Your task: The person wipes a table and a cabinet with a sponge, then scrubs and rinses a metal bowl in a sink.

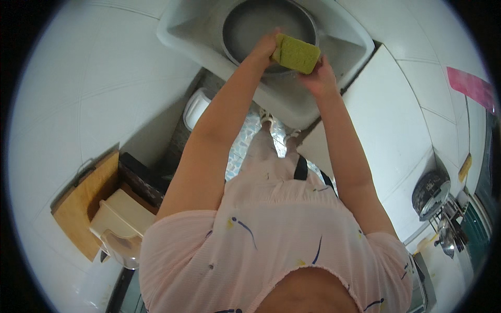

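Note:
A yellow-green sponge (296,54) is held between my two hands, over the near right rim of a round grey basin (266,23). My left hand (267,46) grips the sponge's left end. At the sponge's lower right corner, my right hand (321,78) has its fingers against or under it; the sponge partly hides them. The basin stands in a white sink (297,105) and seems to hold cloudy water.
A white counter (383,113) adjoins the sink on the right, with a dark pot (424,191) and glass lid farther back. At left are a wooden board (78,219) and a cream plastic container (121,215). A white bin (197,107) stands below the sink.

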`<state>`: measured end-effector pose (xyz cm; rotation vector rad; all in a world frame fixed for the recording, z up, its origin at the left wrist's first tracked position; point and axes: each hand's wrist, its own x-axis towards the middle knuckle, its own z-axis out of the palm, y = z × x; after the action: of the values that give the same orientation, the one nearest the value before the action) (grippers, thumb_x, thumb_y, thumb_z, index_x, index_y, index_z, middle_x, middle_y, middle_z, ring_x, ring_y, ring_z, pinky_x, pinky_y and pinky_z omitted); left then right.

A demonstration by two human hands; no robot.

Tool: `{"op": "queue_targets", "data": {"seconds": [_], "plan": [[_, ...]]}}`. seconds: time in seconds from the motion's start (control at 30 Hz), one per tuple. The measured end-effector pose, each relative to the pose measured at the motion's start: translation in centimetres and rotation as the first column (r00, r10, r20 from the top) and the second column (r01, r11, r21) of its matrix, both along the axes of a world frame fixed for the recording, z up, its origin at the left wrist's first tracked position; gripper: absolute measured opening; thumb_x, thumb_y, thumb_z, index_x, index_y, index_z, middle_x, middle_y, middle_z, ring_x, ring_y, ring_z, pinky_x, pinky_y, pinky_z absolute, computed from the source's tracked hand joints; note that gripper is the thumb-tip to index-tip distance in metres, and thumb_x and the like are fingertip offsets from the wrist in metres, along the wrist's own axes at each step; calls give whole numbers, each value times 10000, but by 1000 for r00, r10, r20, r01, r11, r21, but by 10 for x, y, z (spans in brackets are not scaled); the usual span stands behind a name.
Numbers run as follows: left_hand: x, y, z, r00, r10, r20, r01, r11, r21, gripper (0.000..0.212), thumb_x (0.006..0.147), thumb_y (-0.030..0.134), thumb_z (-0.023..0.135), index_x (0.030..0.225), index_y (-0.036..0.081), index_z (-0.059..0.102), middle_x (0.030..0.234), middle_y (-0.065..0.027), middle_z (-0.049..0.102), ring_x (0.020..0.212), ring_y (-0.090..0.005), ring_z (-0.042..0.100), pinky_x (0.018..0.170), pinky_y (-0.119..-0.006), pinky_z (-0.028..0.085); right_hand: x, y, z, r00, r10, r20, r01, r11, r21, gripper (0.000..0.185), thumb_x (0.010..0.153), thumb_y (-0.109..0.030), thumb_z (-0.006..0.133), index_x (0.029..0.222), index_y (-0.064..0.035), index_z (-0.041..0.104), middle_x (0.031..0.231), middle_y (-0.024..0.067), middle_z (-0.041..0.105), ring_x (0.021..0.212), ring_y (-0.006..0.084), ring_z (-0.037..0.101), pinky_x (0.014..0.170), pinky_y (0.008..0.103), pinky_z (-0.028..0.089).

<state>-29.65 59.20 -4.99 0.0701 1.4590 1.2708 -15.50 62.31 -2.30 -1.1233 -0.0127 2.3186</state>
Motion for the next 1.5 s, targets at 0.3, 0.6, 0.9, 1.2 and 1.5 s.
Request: {"op": "queue_targets", "data": {"seconds": [0.3,0.6,0.9,1.2,1.5], "plan": [[-32,5,-109,207,-588,-782,370,787,-494,520,702,397,474,1079,46,411,1011,-158,470,923,-291,455,780,-354,353,-20,8,-35,975,167,149,-182,979,96,480,820,-317,278,1222,-104,126,1277,121,28,1175,264,67,950,373,49],[-38,5,-72,314,-754,-577,350,657,-668,359,709,252,473,934,-27,466,927,-189,494,825,-309,488,713,-381,385,-59,6,-29,882,287,374,-257,958,-130,464,783,-305,377,1165,-66,267,1221,101,253,1077,262,287,917,371,165],[21,-10,0,540,-161,-826,321,947,26,220,686,174,444,794,-17,458,795,-188,486,761,-337,464,680,-388,347,-70,5,-34,990,137,23,-138,987,77,300,754,-249,442,962,-32,445,912,71,472,825,232,455,714,368,372],[12,-13,5,984,74,-165,-27,964,266,288,810,267,356,930,13,423,873,-112,465,764,-219,459,677,-335,369,-85,9,-13,852,380,360,-409,912,4,301,805,-226,337,1058,-79,408,1028,127,426,903,232,431,757,372,349],[-16,-8,12,970,214,115,-210,977,-47,356,812,277,358,1062,24,367,970,-127,436,868,-234,442,725,-339,374,-94,-32,3,803,300,516,-521,773,362,405,806,-316,291,1143,-95,337,1145,112,353,1051,222,334,875,388,227]]}}
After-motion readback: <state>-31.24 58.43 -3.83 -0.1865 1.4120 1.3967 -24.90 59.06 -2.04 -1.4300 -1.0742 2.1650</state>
